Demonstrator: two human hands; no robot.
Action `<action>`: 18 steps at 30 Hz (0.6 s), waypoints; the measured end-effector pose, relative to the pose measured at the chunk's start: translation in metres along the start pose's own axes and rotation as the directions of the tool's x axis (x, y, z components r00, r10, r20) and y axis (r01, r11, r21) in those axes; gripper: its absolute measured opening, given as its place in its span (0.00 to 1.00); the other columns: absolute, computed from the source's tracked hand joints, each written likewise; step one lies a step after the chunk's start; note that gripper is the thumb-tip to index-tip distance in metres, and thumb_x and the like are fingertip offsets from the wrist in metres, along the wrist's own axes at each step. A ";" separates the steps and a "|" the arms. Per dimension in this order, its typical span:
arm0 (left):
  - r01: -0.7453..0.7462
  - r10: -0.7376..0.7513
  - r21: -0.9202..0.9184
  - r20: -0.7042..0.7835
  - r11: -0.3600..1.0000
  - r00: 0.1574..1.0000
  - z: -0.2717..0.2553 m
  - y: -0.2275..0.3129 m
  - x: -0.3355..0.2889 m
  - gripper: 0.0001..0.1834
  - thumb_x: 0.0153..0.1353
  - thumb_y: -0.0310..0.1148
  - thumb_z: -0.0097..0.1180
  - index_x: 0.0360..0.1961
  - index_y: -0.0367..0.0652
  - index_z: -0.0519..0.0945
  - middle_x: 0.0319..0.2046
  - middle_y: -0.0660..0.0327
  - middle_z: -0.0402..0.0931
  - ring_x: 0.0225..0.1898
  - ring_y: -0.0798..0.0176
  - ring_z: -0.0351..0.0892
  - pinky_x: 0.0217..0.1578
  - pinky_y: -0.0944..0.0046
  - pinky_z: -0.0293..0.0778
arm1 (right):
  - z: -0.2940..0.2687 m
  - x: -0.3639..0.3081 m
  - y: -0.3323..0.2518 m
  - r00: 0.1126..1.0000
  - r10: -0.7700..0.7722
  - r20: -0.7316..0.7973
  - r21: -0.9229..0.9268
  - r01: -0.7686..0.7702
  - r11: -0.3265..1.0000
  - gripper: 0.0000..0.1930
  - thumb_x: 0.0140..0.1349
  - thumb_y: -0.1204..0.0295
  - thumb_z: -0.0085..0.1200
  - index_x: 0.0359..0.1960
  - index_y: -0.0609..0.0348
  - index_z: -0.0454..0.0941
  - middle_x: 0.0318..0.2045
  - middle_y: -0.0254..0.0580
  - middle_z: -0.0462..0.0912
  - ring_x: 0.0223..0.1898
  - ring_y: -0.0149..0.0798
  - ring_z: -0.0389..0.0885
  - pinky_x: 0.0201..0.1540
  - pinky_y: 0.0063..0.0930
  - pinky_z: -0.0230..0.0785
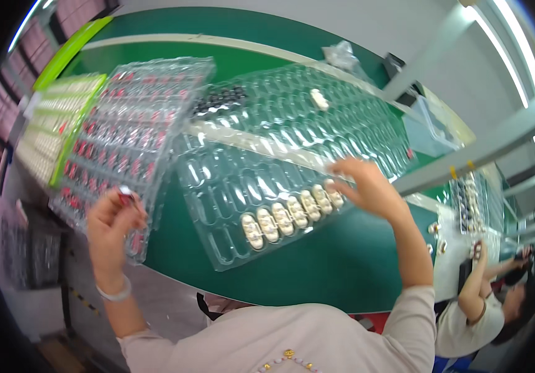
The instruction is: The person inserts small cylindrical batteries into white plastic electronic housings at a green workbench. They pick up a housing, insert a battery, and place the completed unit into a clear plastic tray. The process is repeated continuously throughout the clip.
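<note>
My left hand [112, 221], closed in a pinch, holds up a small red-and-white part [127, 195] over the near edge of a stack of clear trays [115, 140] filled with red and dark parts. My right hand [367, 186] hovers at the right end of a row of white oval pieces [281, 219]. Its fingers are apart, with the thumb by the last white piece [332, 193]. Those pieces sit in the front row of a clear plastic blister tray [208, 208], whose other pockets look bare.
Behind lies another clear tray [354, 118] with one white piece [319, 99] and a cluster of black parts [221, 99]. Green-edged racks [62, 127] stand at far left. A clear bin [426, 127] and slanting metal post [485, 146] are at right, where a co-worker [485, 311] sits.
</note>
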State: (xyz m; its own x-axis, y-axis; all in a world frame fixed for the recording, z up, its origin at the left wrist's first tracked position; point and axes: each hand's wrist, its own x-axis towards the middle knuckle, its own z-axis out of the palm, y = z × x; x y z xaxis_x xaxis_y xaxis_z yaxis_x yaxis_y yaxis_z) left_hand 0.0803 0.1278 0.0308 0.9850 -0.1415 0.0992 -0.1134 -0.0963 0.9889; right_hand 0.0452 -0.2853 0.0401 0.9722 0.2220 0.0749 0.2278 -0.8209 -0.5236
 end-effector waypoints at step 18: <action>0.878 -0.159 -0.306 0.910 0.369 0.383 0.208 -0.033 -0.048 0.18 0.70 0.39 0.36 0.53 0.39 0.62 0.43 0.53 0.71 0.40 0.66 0.74 0.39 0.68 0.73 | 0.026 0.045 0.025 0.987 -0.029 -0.156 0.187 0.059 0.981 0.16 0.53 0.66 0.59 0.42 0.59 0.78 0.45 0.44 0.77 0.48 0.47 0.71 0.49 0.34 0.66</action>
State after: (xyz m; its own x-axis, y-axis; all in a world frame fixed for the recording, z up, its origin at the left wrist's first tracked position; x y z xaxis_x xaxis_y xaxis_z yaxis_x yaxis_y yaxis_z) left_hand 0.0093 -0.0673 -0.0297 0.2770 -0.9354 -0.2197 0.8627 0.1415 0.4855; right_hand 0.0931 -0.2824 0.0087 0.9617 0.1610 0.2220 0.2703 -0.6935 -0.6679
